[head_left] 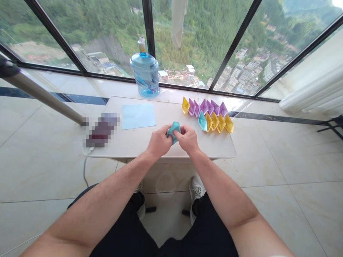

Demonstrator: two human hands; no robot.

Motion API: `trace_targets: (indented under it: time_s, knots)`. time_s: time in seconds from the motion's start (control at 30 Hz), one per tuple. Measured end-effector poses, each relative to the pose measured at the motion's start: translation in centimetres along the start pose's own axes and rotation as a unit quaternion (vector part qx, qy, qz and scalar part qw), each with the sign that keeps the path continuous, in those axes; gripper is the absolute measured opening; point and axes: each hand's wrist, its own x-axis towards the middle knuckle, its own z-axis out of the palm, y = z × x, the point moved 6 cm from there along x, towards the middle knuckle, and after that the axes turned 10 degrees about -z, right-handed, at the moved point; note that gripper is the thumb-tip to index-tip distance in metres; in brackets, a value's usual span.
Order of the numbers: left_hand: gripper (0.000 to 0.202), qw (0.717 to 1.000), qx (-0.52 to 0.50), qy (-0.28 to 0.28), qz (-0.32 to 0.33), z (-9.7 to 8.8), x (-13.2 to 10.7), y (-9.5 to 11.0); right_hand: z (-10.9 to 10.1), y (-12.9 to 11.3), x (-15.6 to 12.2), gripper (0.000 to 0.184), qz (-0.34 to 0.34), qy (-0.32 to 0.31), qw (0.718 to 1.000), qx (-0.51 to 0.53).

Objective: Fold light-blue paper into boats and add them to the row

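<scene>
1. At your far left, a pole (48, 91) slants down over the pale tiled floor (281, 153) towards the tabletop.
2. On the left end of the tabletop (134, 142), which is whitish with rounded corners, lies a pixelated item (101, 132); you cannot tell what it is. A cable (85, 171) hangs from it, over the near edge.
3. Just right of that, a light blue sheet (138, 116) lies flat.
4. Behind the sheet, a clear blue jug (146, 76) stands upright at the tabletop's far edge, close to the windows (209, 35). Their dark frames cross a view of green slopes and buildings far below.
5. Near the middle of the front edge, your left hand (160, 140) and right hand (189, 139) are close together, both with fingers closed on one folded teal paper (175, 126). You have it just above the tabletop.
6. Below, your shoes (197, 189) rest on the floor, either side of the middle.
7. Right of your hands, folded boats (214, 123) stand in two rows: behind, one yellow and then purple ones; in front, one teal and then four yellow.
8. At far right, a white curtain (313, 89) hangs beside the glass, with black legs (332, 125) below it.
</scene>
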Motion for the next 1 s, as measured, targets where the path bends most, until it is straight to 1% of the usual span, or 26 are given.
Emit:
trace_targets:
  time_s: [0.07,0.17,0.3,0.53,0.7,0.83,0.93,1.0]
  knots:
    - [0.044,1.000,-0.011,-0.018,0.005,0.14,-0.03,0.17,0.02,0.34,0.27,0.022,0.005,0.004,1.000,0.029]
    - [0.036,1.000,-0.012,-0.021,-0.012,0.20,-0.06,0.11,0.33,0.80,0.38,0.023,0.019,-0.005,0.998,0.053]
    - [0.029,1.000,-0.002,-0.022,-0.017,0.43,-0.17,0.09,0.49,0.99,0.22,0.023,0.025,0.007,0.998,0.051]
    - [0.031,1.000,0.006,-0.024,-0.013,0.43,-0.22,0.42,0.40,1.02,-0.05,0.031,0.037,0.032,0.998,0.048]
    - [0.032,0.999,0.018,-0.032,-0.003,0.31,-0.11,0.63,0.15,0.63,-0.32,0.029,0.037,0.060,0.997,0.036]
    - [0.030,0.999,0.035,-0.037,0.009,0.58,-0.15,0.62,0.34,0.83,-0.46,0.028,0.047,0.065,0.996,0.031]
    - [0.034,0.999,0.024,-0.039,0.006,0.65,-0.14,0.50,0.30,0.89,-0.24,0.024,0.037,0.074,0.996,0.030]
    - [0.038,0.999,0.010,-0.039,-0.003,0.52,-0.02,0.31,0.25,0.78,0.04,0.021,0.027,0.067,0.996,0.050]
